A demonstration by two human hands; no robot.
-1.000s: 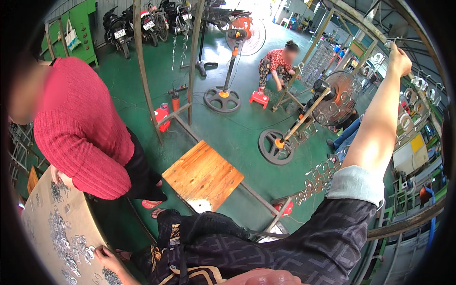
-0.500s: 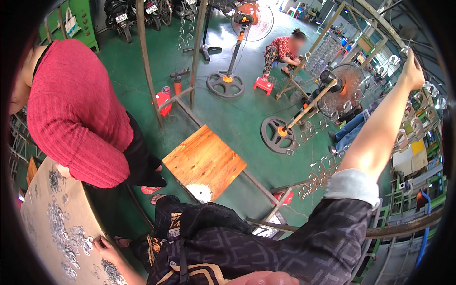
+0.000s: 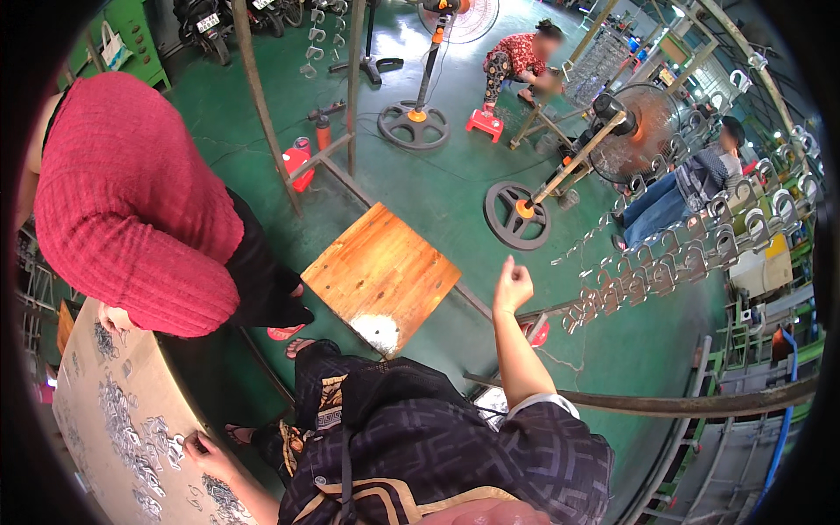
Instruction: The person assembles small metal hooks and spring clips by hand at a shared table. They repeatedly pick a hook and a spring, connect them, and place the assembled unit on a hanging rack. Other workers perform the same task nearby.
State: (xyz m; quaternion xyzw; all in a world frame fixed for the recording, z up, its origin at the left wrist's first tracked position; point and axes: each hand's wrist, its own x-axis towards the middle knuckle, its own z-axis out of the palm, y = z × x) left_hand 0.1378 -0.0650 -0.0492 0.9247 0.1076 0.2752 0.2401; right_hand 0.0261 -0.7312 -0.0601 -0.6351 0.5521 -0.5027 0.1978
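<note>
My left hand (image 3: 210,457) is at the edge of the pale tabletop (image 3: 162,367), its thumb and fingers drawn together on a bright metal loop (image 3: 177,451). Around it lie loose heaps of small metal pieces (image 3: 122,420), with another pile (image 3: 226,500) close to my wrist. My right hand (image 3: 514,287) is raised in front of me, beyond the wooden board's right edge. Its fingers are curled in and nothing shows in them. To its right, rows of bent metal hooks (image 3: 647,271) hang along a frame.
A person in a red knit top (image 3: 140,210) leans over the table at left. The wooden board (image 3: 381,276) is ahead. A metal bar (image 3: 682,404) crosses at right. Standing fans (image 3: 516,214), a red stool (image 3: 486,125) and two other people (image 3: 687,188) are farther off.
My right hand has come down from the top of the hook frame at far right to the middle, its arm now bent. My left hand stays at the metal pieces. The view has shifted slightly.
</note>
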